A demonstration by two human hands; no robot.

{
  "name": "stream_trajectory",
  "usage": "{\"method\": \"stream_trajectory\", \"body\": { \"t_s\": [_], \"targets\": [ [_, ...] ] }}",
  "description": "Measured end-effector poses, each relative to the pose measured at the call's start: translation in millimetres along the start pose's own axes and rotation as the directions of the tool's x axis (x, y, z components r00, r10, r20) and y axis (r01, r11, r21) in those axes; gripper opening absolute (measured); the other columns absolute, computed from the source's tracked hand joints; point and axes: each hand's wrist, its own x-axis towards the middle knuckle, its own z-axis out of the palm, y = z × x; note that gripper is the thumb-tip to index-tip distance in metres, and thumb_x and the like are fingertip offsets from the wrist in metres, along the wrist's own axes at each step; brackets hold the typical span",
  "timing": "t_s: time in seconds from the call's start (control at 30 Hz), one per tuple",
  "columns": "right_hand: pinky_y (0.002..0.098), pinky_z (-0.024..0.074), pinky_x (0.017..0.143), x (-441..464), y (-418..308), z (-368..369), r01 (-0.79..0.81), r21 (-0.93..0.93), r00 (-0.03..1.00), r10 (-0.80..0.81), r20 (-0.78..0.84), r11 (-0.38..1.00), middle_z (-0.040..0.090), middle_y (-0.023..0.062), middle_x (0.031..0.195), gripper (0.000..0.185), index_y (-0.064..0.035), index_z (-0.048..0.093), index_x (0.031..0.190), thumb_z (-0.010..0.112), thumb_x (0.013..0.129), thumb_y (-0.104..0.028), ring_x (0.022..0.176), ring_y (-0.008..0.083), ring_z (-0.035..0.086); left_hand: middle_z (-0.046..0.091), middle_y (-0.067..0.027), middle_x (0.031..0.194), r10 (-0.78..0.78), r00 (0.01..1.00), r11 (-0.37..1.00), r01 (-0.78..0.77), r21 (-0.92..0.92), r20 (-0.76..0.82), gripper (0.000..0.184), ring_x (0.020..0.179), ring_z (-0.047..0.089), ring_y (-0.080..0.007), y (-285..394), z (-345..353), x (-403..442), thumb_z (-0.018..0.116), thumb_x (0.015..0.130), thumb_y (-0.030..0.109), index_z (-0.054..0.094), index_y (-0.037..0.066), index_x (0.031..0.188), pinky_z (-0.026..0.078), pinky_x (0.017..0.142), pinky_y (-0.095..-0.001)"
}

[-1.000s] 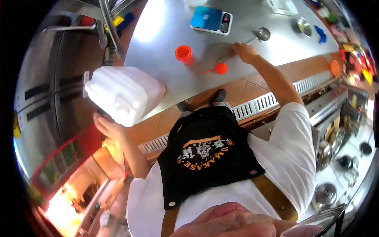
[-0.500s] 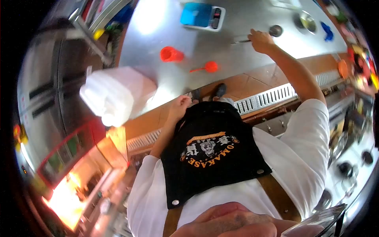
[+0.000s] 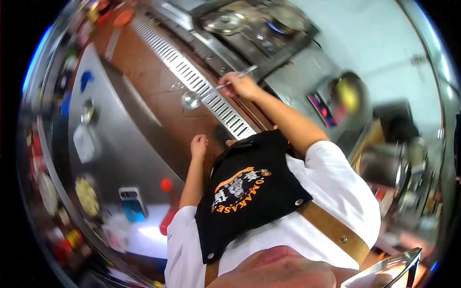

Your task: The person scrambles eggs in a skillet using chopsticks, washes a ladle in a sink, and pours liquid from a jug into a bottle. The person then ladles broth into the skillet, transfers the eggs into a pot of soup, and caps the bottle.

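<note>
My right hand is wrapped round the handle of a metal ladle, whose round bowl hangs over the tiled floor and the edge of the drain grate. Closed fingers show on my left hand, which hangs over the floor near the steel table; whether they hold anything is too small to tell. On that table lie the blue and white scale, a red lid and a red container, partly hidden by my left arm.
A metal bowl, a white tray, a blue cloth and a dish of pale food are on the table. The floor grate runs beside a stove. A blurred pan is at right.
The view has swung round from the table towards the stove side. My right hand has lifted the ladle off the table. The white jug has left the view.
</note>
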Motion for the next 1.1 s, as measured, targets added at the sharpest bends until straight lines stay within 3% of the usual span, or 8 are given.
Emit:
{"method": "stream_trajectory", "body": {
  "t_s": [0.27, 0.47, 0.57, 0.67, 0.7, 0.73, 0.83, 1.1],
  "targets": [
    [0.0277, 0.0507, 0.066, -135, 18, -304, 0.154, -0.295, 0.631, -0.323, -0.705, 0.943, 0.064, 0.0054, 0.083, 0.025, -0.0055, 0.059, 0.101, 0.046, 0.096, -0.026, 0.076, 0.0134, 0.062, 0.060, -0.0027, 0.066, -0.128, 0.928, 0.962, 0.029, 0.273, 0.350, 0.020, 0.057, 0.054, -0.0099, -27, 148, -24, 0.060, 0.089, 0.020, 0.062, 0.000, 0.090, 0.043, 0.051, -0.0239],
    [0.0308, 0.0493, 0.068, -26, 45, -474, 0.321, -0.540, 0.261, -0.620, -0.739, 0.778, 0.065, 0.0111, 0.080, 0.019, -0.0078, 0.062, 0.103, 0.052, 0.091, -0.019, 0.075, 0.0196, 0.064, 0.056, -0.0025, 0.064, -0.117, 0.991, 0.890, 0.073, 0.449, 0.071, 0.020, 0.056, 0.052, -0.0106, -55, 132, -21, 0.059, 0.088, 0.020, 0.062, 0.000, 0.087, 0.041, 0.048, -0.0246],
    [0.0333, 0.0497, 0.072, 33, 53, -536, 0.277, -0.569, 0.339, -0.633, -0.696, 0.774, 0.066, 0.0147, 0.085, 0.020, -0.0086, 0.062, 0.104, 0.053, 0.090, -0.019, 0.081, 0.0281, 0.065, 0.055, -0.0032, 0.065, -0.321, 0.931, 0.945, 0.326, -0.001, -0.173, 0.016, 0.055, 0.053, -0.0132, -72, 122, -33, 0.056, 0.087, 0.014, 0.061, 0.001, 0.080, 0.042, 0.048, -0.0262],
    [0.0277, 0.0496, 0.074, 62, 58, -566, 0.103, -0.708, 0.470, -0.662, -0.584, 0.698, 0.067, 0.0082, 0.087, 0.020, -0.0059, 0.061, 0.105, 0.051, 0.093, -0.018, 0.080, 0.0160, 0.065, 0.058, -0.0062, 0.067, -0.376, 0.864, 0.921, 0.310, -0.236, -0.334, 0.012, 0.063, 0.058, -0.0223, -65, 119, -58, 0.053, 0.084, 0.008, 0.059, 0.006, 0.074, 0.047, 0.057, -0.0335],
    [0.0281, 0.0495, 0.074, 70, 60, -572, 0.045, -0.727, 0.528, -0.634, -0.565, 0.685, 0.067, 0.0081, 0.086, 0.021, -0.0063, 0.061, 0.106, 0.051, 0.092, -0.019, 0.079, 0.0165, 0.065, 0.060, -0.0092, 0.070, -0.062, 0.957, 0.870, 0.191, 0.455, -0.284, 0.009, 0.066, 0.059, -0.0258, -69, 119, -67, 0.056, 0.082, 0.011, 0.061, 0.006, 0.077, 0.047, 0.060, -0.0358],
    [0.0285, 0.0494, 0.074, 76, 62, -578, -0.013, -0.749, 0.586, -0.603, -0.542, 0.662, 0.067, 0.0081, 0.086, 0.022, -0.0068, 0.061, 0.106, 0.051, 0.092, -0.021, 0.079, 0.0170, 0.066, 0.062, -0.0123, 0.073, 0.141, 0.989, 0.397, -0.027, 0.918, -0.032, 0.009, 0.070, 0.061, -0.0293, -73, 121, -76, 0.059, 0.080, 0.014, 0.063, 0.006, 0.079, 0.048, 0.063, -0.0381],
    [0.0390, 0.0485, 0.082, 104, 78, -598, -0.094, -0.690, 0.601, -0.512, -0.614, 0.717, 0.065, 0.0147, 0.102, 0.026, -0.0116, 0.063, 0.105, 0.049, 0.091, -0.028, 0.095, 0.0363, 0.060, 0.065, -0.0163, 0.081, -0.023, 0.998, 0.387, 0.069, 0.919, -0.065, 0.019, 0.076, 0.061, -0.0339, -103, 140, -89, 0.061, 0.077, 0.023, 0.065, 0.006, 0.084, 0.048, 0.066, -0.0415],
    [0.0323, 0.0535, 0.065, 117, 59, -605, 0.119, 0.088, 0.517, 0.014, -0.856, 0.989, 0.066, 0.0173, 0.089, 0.029, 0.0032, 0.058, 0.103, 0.044, 0.092, -0.020, 0.076, 0.0234, 0.067, 0.065, -0.0149, 0.079, -0.089, 0.995, 0.387, 0.069, 0.920, -0.038, 0.022, 0.071, 0.061, -0.0313, -88, 147, -26, 0.060, 0.079, 0.025, 0.065, 0.005, 0.084, 0.048, 0.064, -0.0388]
  ]
}}
